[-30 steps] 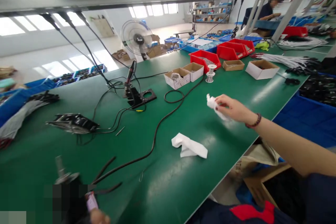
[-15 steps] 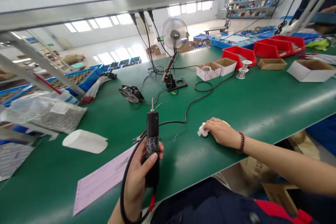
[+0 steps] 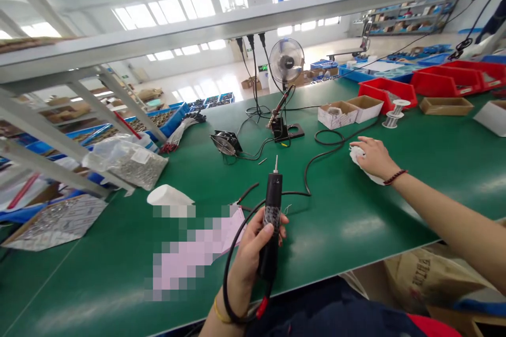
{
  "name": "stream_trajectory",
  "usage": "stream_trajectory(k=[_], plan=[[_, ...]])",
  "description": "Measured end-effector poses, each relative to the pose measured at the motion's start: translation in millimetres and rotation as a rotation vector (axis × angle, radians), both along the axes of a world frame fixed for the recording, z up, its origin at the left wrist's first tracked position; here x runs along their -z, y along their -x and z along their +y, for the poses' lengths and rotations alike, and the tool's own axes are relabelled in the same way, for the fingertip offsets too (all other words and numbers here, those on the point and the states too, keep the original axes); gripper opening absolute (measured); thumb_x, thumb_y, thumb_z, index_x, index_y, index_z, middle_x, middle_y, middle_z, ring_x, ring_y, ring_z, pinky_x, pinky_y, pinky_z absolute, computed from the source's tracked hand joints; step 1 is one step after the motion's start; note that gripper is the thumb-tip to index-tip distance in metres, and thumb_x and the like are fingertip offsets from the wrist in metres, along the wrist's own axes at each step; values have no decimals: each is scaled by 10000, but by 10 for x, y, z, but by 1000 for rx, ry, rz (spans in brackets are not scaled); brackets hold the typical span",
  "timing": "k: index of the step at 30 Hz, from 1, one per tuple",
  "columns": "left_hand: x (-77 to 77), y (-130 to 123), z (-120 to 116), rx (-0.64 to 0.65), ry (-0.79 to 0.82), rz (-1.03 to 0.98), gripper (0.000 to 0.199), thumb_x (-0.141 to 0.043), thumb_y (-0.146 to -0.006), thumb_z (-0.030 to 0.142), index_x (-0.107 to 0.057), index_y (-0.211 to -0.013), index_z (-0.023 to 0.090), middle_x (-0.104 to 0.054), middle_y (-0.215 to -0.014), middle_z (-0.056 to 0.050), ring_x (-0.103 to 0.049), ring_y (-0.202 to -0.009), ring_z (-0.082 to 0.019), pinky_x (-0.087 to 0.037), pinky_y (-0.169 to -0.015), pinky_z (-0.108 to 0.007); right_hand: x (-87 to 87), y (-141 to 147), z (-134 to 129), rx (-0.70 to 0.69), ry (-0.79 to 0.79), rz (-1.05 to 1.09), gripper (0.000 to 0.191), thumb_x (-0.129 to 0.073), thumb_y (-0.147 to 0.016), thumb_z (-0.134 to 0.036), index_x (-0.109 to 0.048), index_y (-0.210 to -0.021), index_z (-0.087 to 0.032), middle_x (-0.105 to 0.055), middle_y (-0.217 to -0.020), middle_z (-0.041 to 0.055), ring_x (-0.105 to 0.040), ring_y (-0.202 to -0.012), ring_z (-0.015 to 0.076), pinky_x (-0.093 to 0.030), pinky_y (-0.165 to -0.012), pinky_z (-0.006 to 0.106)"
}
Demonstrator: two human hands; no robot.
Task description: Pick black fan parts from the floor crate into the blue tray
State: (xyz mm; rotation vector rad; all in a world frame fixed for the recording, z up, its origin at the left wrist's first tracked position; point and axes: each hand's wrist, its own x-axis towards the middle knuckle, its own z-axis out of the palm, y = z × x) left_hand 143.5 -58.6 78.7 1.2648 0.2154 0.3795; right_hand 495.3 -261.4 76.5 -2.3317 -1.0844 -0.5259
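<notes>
My left hand (image 3: 253, 245) is wrapped round a black corded electric screwdriver (image 3: 274, 189), its bit pointing up and away from me. The tool's black cable loops past my wrist and runs across the green tabletop (image 3: 340, 221). Farther right, my right hand (image 3: 376, 159) lies on the tabletop with its fingers over a crumpled white tissue (image 3: 357, 152), part of which is hidden beneath the palm. Left of the screwdriver are pliers (image 3: 250, 189), partly covered by the cable, and a pink sheet (image 3: 193, 253). A small bent wire (image 3: 288, 209) lies just beside the tool.
A small black fan (image 3: 226, 142) and a soldering iron stand (image 3: 281, 129) are ahead. White boxes (image 3: 337, 116), a solder wire spool (image 3: 394, 114) and red bins (image 3: 387, 93) line the back right. A curled white sheet (image 3: 169, 196) and a bag of parts (image 3: 136, 163) lie left.
My right hand has slid the tissue forward and to the right across the tabletop. My left hand still grips the screwdriver. The whole view has shifted, moving the scene rightward in the picture.
</notes>
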Motion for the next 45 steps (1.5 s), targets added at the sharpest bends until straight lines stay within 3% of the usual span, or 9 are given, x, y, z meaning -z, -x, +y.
stream_trajectory(k=[5, 8, 12, 14, 19, 23, 28, 35, 45], plan=[[76, -89, -255, 93, -43, -34, 687, -735, -858, 487, -472, -1421, 195, -709, -1080, -114, -651, -794, -178, -489, -685, -281, -312, 1008, 339, -664, -274, 748, 467, -436, -1026, -549, -552, -1286, -179, -649, -1134, 121, -634, -871, 205, -548, -739, 343], [86, -128, -363, 230, -61, -20, 834, -716, -869, 523, -333, -1548, 226, -706, -1145, -131, -685, -848, -210, -519, -731, -314, -345, 1581, 416, -868, -382, 1001, 488, -565, -982, -619, -541, -1203, -184, -641, -1011, 68, -616, -845, 174, -528, -732, 294], [-41, -84, -170, 491, -349, 17, 861, -772, -832, 494, -388, -1561, 241, -614, -1402, -168, -621, -1231, -328, -472, -1074, -485, -262, 1879, 298, -836, -506, 1092, 423, -647, -968, -559, -515, -1143, -197, -616, -939, 30, -595, -809, 161, -515, -757, 292], [-146, -44, 52, 449, -459, 64, 732, -757, -863, 406, -465, -1519, 265, -557, -1493, -137, -499, -1395, -323, -350, -1200, -505, -215, 1924, 214, -779, -494, 1043, 408, -655, -968, -541, -508, -1143, -203, -616, -971, 41, -591, -844, 170, -508, -769, 295], [-437, 49, 431, 123, -230, 7, 359, -593, -971, 338, -664, -1290, 187, -710, -1281, -140, -631, -1247, -289, -444, -1133, -460, -183, 2049, 135, -786, -438, 903, 333, -599, -1011, -481, -485, -1180, -218, -629, -1006, 51, -586, -863, 177, -506, -768, 298], [-598, 123, 186, 265, -346, 53, 481, -564, -978, 429, -599, -1387, 179, -677, -1329, -161, -609, -1277, -320, -438, -1144, -496, -201, 2144, 231, -770, -369, 789, 291, -606, -1001, -437, -512, -1180, -227, -641, -999, 40, -601, -856, 185, -499, -790, 314], [-388, 45, -304, 86, -796, 139, 734, -598, -948, 269, -273, -1606, 257, -377, -1628, -132, -404, -1477, -304, -333, -1234, -506, -159, 2220, 436, -669, -402, 745, 244, -633, -968, -365, -579, -1169, -237, -665, -1059, 37, -620, -932, 204, -494, -836, 316], [2, -13, -216, 24, -601, 119, 659, -523, -1006, 369, -241, -1595, 285, -355, -1635, -121, -366, -1492, -289, -313, -1237, -520, -138, 2140, 572, -704, -380, 780, 310, -428, -1079, -409, -664, -1147, -220, -682, -1126, 60, -609, -1027, 210, -463, -922, 340], [-15, -62, -97, -85, -498, 156, 554, -677, -891, 444, -527, -1389, 254, -604, -1387, -121, -568, -1279, -323, -481, -1046, -438, -209, 1920, 760, -695, -507, 1149, 439, -721, -853, -612, -599, -870, -190, -636, -771, 4, -600, -692, 155, -486, -647, 283]])
